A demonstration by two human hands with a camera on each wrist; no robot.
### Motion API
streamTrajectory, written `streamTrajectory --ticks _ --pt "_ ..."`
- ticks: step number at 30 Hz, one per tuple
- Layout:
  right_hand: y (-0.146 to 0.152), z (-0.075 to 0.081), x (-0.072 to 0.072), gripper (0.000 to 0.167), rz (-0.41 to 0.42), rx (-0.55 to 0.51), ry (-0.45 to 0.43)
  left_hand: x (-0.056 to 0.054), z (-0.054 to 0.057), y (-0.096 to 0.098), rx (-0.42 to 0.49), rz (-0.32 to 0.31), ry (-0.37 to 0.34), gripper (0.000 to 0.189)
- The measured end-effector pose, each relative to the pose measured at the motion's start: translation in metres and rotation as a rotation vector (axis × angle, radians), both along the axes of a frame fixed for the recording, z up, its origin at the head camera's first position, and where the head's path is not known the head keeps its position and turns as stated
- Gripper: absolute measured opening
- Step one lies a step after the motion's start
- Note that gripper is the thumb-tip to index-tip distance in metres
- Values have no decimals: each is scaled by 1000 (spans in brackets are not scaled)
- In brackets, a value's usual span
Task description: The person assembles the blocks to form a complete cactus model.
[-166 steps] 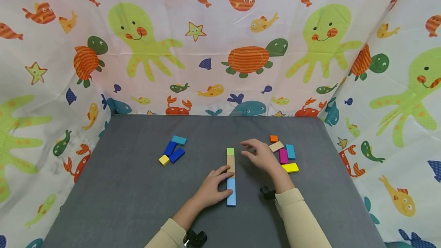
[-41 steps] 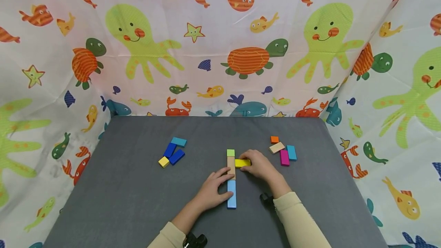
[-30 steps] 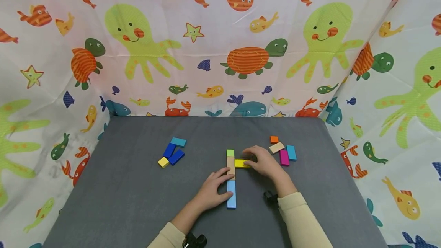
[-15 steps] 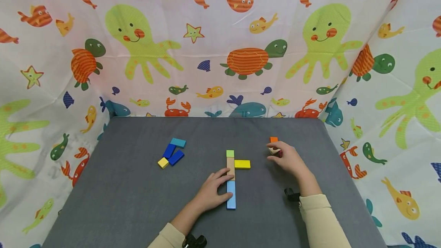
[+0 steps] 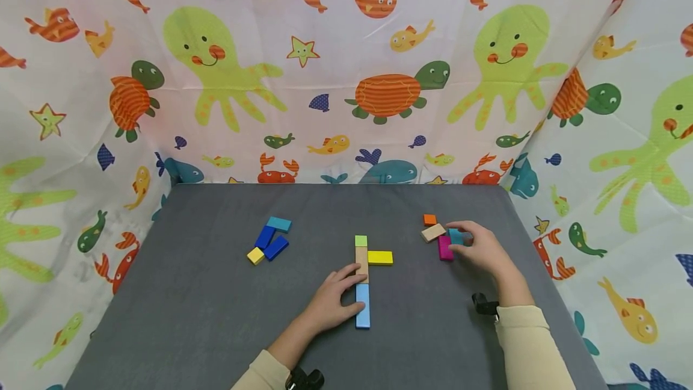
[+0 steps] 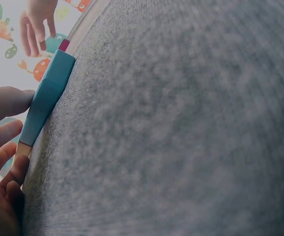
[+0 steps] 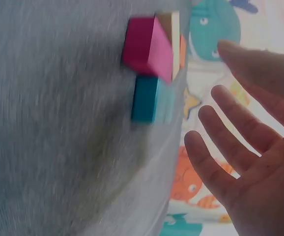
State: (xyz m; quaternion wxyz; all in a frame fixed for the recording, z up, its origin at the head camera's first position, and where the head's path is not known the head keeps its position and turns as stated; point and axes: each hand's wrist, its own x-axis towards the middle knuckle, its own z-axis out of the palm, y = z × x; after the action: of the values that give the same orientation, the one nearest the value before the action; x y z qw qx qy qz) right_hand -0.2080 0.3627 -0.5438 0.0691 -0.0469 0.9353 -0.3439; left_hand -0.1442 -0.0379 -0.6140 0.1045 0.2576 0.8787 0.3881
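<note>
A column of blocks runs down mid-table in the head view: a green cube [image 5: 361, 241], a wooden block [image 5: 361, 255] and a light blue block [image 5: 363, 316]. A yellow block [image 5: 380, 258] lies crosswise against the wooden one's right side. My left hand [image 5: 331, 298] rests along the column's left side, its fingers at the wooden block and its thumb at the light blue one. Spread over the right cluster, my right hand [image 5: 484, 248] is nearest a teal block [image 5: 456, 235] and partly covers it; a magenta block [image 7: 144, 46] lies beside that. The right wrist view shows nothing in its fingers.
A wooden block [image 5: 434, 233] and an orange block [image 5: 429, 219] complete the right cluster. On the left lie a teal block [image 5: 278, 224], two dark blue blocks [image 5: 276, 248] and a yellow cube [image 5: 256, 256]. A sea-animal curtain [image 5: 335, 77] borders the grey table [image 5: 216, 318].
My right hand has brought the yellow block from the right cluster to the column, let it go, and moved back right to the teal block. My left hand has stayed at the column.
</note>
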Motion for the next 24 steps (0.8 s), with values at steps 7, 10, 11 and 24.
streamTrajectory --ticks 7,10,11,24 --pt "22 -9 -6 61 11 -2 -53 -1 1 0 -2 -6 -18 58" --pt "26 -16 -10 67 30 7 -83 0 1 0 -4 -3 -22 58" --pt "26 -17 -11 69 31 8 -98 0 1 0 -4 -3 -23 58" --pt "27 -20 -19 66 6 106 -81 -1 3 -1 -11 -3 -38 58"
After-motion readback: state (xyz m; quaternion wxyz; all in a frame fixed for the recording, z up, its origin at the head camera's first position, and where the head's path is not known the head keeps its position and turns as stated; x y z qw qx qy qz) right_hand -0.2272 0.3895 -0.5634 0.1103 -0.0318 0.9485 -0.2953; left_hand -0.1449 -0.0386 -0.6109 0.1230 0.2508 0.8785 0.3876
